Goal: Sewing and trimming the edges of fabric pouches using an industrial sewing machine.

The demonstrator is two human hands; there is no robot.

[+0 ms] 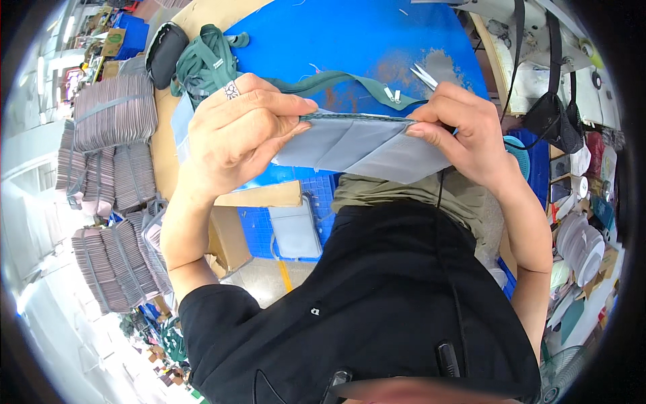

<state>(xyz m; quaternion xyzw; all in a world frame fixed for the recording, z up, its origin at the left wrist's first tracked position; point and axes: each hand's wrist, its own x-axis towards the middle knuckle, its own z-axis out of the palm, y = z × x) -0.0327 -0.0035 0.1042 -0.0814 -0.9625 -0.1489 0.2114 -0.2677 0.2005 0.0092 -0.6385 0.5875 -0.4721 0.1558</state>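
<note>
Grey, likely light and limp: grip fabric panel [383, 149] by dark-trimmed edge [360, 117], pinched by left hand [242, 128] and right hand [464, 128].

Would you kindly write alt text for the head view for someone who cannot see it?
A person's left hand and right hand pinch a grey fabric piece by its green edge at a blue worktable, with green zipper tape beyond and scissor blades beside the right hand.

Sewing workshop | tied stacks of pieces [116, 113] | green zipper tape [326, 82] | scissors [424, 77] | blue worktable [303, 34]
</note>
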